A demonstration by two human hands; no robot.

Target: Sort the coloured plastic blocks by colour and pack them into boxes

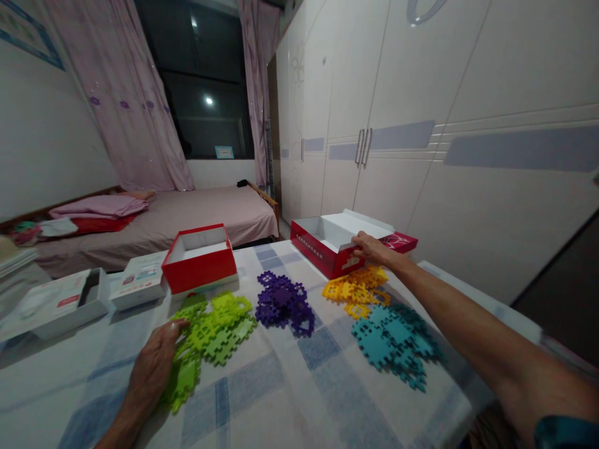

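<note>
My left hand rests on the left edge of a pile of green puzzle pieces, fingers curled over several of them. My right hand reaches far across the table and grips the near wall of an open red box with a white inside. Between the hands lie a purple pile, a yellow pile just below the right hand, and a teal pile under my right forearm.
A second red box stands at the back centre, with two white boxes to its left. The table wears a white and blue checked cloth. A bed and white wardrobes lie beyond.
</note>
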